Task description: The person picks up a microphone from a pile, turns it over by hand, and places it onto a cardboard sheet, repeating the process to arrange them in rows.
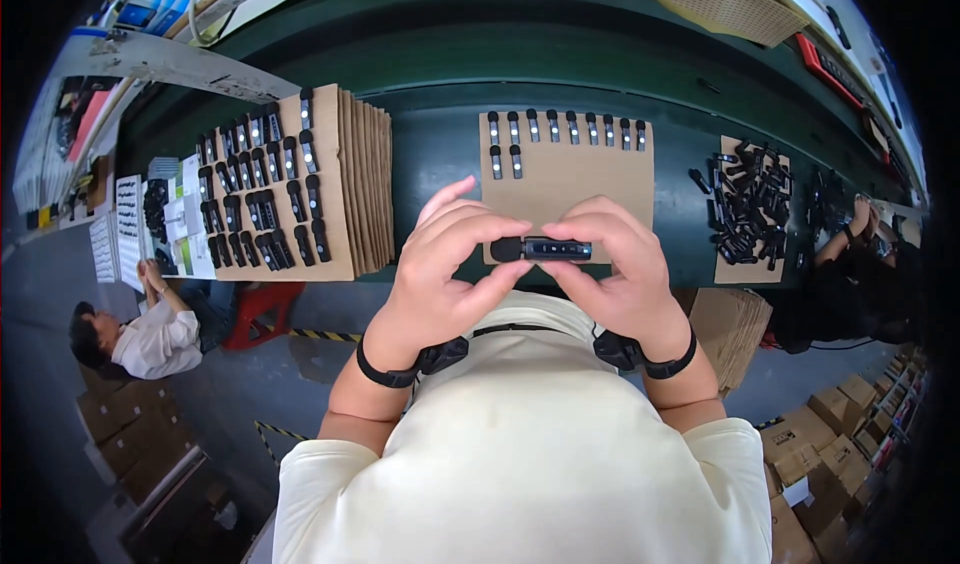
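Observation:
Between my two hands is a small black clip-on wireless microphone (pixel 557 249), lying sideways with its rounded foam cap toward the left. My left hand (pixel 445 259) pinches the foam end between thumb and fingertips. Thumb and fingers of my right hand (pixel 625 264) grip the body at its other end. Just beyond my hands, a brown cardboard sheet (pixel 585 179) carries similar microphones (pixel 571 125), stood in one full row along its far edge with a short second row at the left.
At left, a tall stack of cardboard sheets (pixel 365 184) bears several rows of microphones. A loose heap of microphones (pixel 745 199) lies on cardboard at right. The green table (pixel 440 114) runs beneath. One person (pixel 150 334) sits at far left, another (pixel 860 274) works at far right.

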### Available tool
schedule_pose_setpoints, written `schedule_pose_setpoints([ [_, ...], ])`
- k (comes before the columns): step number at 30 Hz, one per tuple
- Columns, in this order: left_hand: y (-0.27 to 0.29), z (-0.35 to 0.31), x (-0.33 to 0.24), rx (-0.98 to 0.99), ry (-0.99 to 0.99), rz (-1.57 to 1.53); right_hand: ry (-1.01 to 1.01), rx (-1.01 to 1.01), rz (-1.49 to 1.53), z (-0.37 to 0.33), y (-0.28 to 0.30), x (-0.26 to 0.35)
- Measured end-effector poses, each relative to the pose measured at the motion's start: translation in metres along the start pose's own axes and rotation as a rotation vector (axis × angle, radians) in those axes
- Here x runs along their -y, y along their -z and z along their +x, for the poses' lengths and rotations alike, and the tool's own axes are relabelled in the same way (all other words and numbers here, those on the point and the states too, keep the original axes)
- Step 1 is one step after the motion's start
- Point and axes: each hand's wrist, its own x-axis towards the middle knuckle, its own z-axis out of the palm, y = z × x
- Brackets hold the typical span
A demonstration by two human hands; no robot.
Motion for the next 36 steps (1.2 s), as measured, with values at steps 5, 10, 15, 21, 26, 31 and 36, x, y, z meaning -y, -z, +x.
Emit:
schedule_pose_setpoints([
  [5,-0.009,0.004,-0.024,0.040,-0.077,0.015,0.118,-0.028,0.004,-0.010,0.015,0.009],
  [10,-0.017,0.006,-0.034,0.055,-0.124,0.046,0.182,-0.046,0.016,-0.016,0.025,0.011],
  [15,-0.022,0.008,-0.041,0.058,-0.140,0.061,0.193,-0.065,0.006,-0.021,0.030,0.014],
  [21,-0.023,0.008,-0.043,0.061,-0.158,0.074,0.178,-0.027,0.001,-0.024,0.034,0.014],
  [26,-0.023,0.007,-0.039,0.023,-0.193,0.096,-0.117,0.029,0.251,-0.027,0.034,0.016],
  [31,-0.019,0.008,-0.045,-0.005,-0.101,0.086,-0.175,0.070,0.253,-0.032,0.033,0.006],
  [36,-0.016,0.004,-0.036,0.022,-0.133,0.104,-0.083,0.038,0.198,-0.029,0.030,0.008],
])
